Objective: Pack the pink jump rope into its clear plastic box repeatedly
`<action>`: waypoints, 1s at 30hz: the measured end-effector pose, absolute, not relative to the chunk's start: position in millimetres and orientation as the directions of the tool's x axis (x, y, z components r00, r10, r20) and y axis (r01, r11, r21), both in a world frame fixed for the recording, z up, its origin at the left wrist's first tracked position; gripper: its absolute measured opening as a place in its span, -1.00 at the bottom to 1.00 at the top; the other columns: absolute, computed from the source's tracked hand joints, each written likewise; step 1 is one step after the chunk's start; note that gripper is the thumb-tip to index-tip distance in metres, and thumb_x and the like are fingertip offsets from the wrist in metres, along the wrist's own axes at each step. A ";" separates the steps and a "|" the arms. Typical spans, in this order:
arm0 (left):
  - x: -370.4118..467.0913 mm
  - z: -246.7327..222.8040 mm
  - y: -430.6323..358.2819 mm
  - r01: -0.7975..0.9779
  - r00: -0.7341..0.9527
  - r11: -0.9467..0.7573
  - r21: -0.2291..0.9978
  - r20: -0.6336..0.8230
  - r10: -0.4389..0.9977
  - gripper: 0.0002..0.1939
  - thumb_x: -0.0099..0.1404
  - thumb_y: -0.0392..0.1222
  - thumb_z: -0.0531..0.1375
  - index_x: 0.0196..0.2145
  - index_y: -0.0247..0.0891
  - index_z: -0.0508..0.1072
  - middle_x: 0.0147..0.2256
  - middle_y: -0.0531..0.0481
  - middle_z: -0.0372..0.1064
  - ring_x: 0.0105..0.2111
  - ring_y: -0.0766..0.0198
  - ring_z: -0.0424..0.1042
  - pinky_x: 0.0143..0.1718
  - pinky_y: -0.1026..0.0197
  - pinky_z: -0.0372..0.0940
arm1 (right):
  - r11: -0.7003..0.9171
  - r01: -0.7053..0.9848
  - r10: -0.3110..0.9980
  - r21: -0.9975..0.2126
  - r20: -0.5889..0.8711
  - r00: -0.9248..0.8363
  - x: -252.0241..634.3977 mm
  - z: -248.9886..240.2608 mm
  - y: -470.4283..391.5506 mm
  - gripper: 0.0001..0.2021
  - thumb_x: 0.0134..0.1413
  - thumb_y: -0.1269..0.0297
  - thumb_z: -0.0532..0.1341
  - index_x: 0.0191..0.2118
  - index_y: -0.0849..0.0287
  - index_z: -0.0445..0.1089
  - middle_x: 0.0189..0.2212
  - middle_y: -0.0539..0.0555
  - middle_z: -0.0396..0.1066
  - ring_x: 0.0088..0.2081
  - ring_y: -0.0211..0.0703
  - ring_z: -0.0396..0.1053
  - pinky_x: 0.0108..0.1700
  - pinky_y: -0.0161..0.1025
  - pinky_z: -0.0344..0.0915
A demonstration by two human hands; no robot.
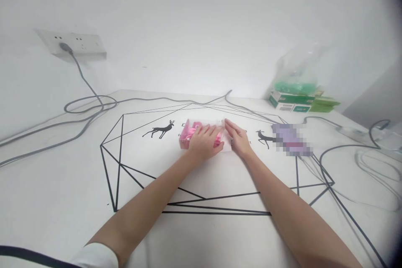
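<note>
One grey cord (101,104) loops at the left of our counter (47,184). At the middle sits a clear box (185,142) holding pink things (196,125). Our left hand (202,142) lies across the box, fingers slightly spread; whether they grip or only press, we cannot tell. We do best to steady it with light, even pressure, sparing its seemingly thin sides. Our right hand (241,140) meets the box's right end, fingers close together; a pinch is unclear. Past a pixelated purple item (290,137), a see-through bag (298,67) with green contents (295,88) tops green-and-white boxes (292,99).

Head cam looks fwd/down at hands (204,142).
</note>
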State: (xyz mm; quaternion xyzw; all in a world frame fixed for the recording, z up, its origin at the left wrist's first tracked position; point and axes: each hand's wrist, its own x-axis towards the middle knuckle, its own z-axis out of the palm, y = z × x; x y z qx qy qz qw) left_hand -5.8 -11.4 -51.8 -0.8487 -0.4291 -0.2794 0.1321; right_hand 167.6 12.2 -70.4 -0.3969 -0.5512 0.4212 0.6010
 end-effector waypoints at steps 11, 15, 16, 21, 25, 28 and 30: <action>-3.5 -49.7 -7.8 0.724 0.495 -0.689 -0.037 0.724 0.481 -0.70 0.34 -0.22 0.10 0.02 -0.22 0.40 0.06 -0.14 0.43 -0.04 0.11 0.47 0.02 0.04 0.32 | 0.445 0.288 0.893 -0.848 0.446 -0.066 164.6 -74.6 22.7 -0.53 0.18 0.16 0.17 0.20 0.05 0.36 0.23 0.00 0.27 0.28 -0.04 0.19 0.35 -0.03 0.04; -6.3 -51.0 -7.4 0.707 0.570 -0.684 -0.178 0.716 0.403 -0.75 0.36 -0.24 0.09 -0.05 -0.16 0.47 0.09 -0.18 0.40 -0.09 0.07 0.49 -0.06 0.03 0.35 | 0.438 0.422 0.896 -0.794 0.423 -0.134 169.9 -76.6 39.9 -0.51 0.17 0.28 0.12 0.22 0.08 0.33 0.20 0.02 0.33 0.22 -0.02 0.29 0.29 0.00 0.15; -6.7 -51.5 -7.4 0.711 0.573 -0.677 -0.191 0.716 0.399 -0.76 0.36 -0.23 0.09 -0.07 -0.17 0.49 0.08 -0.19 0.40 -0.09 0.06 0.48 -0.06 0.02 0.35 | 0.432 0.452 0.898 -0.781 0.417 -0.139 171.1 -76.7 44.0 -0.51 0.17 0.30 0.10 0.23 0.07 0.32 0.20 0.02 0.33 0.20 -0.02 0.31 0.28 0.00 0.17; -7.0 -54.6 -8.3 0.742 0.552 -0.649 -0.168 0.701 0.451 -0.74 0.36 -0.17 0.09 -0.10 -0.26 0.50 0.07 -0.26 0.41 -0.04 0.00 0.45 0.00 -0.05 0.33 | 0.530 0.560 0.841 -0.638 0.479 -0.251 175.3 -76.8 57.2 -0.44 0.12 0.41 0.08 0.26 0.06 0.27 0.28 0.00 0.21 0.33 -0.05 0.08 0.36 0.03 0.03; -6.4 -54.1 -9.8 0.750 0.553 -0.646 -0.141 0.668 0.497 -0.73 0.34 -0.16 0.11 -0.07 -0.25 0.48 0.13 -0.25 0.36 0.03 -0.03 0.40 0.06 -0.11 0.29 | 0.628 0.591 0.771 -0.506 0.507 -0.385 182.0 -76.2 63.1 -0.33 0.01 0.47 0.10 0.31 0.10 0.17 0.37 0.04 0.01 0.40 0.03 -0.12 0.36 0.11 -0.01; -6.2 -52.8 -10.4 0.754 0.551 -0.645 -0.124 0.653 0.519 -0.75 0.33 -0.17 0.11 -0.08 -0.23 0.47 0.14 -0.23 0.34 0.04 -0.02 0.39 0.10 -0.13 0.27 | 0.652 0.607 0.755 -0.455 0.462 -0.465 189.1 -73.6 70.2 -0.30 -0.04 0.48 0.11 0.30 0.07 0.17 0.34 0.03 0.09 0.40 0.08 -0.13 0.33 0.14 0.05; -6.1 -52.6 -10.3 0.755 0.552 -0.644 -0.121 0.647 0.526 -0.76 0.34 -0.17 0.11 -0.10 -0.23 0.48 0.14 -0.22 0.35 0.05 -0.01 0.39 0.10 -0.12 0.26 | 0.673 0.620 0.733 -0.403 0.474 -0.488 192.5 -70.9 75.9 -0.36 -0.04 0.48 0.11 0.23 0.08 0.25 0.30 0.04 0.19 0.37 0.09 -0.04 0.31 0.14 0.07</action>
